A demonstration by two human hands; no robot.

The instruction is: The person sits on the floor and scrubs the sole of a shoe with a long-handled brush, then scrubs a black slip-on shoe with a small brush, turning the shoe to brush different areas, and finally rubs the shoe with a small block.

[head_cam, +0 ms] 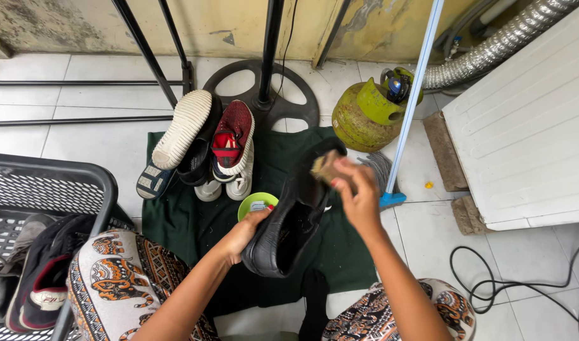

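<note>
Hands worked over a dark green cloth [340,252] spread on the tiled floor: the left hand [242,232] gripped the heel end of a black leather shoe [292,215], fingers clenched around it, holding it tilted above the cloth's middle. The right hand [359,196] pinched a small tan brush [324,167] against the shoe's toe end, fingers closed on it. A small green bowl [256,203] sat on the cloth just beside the left hand, and a pile of sneakers [204,145] lay at the cloth's far left corner.
</note>
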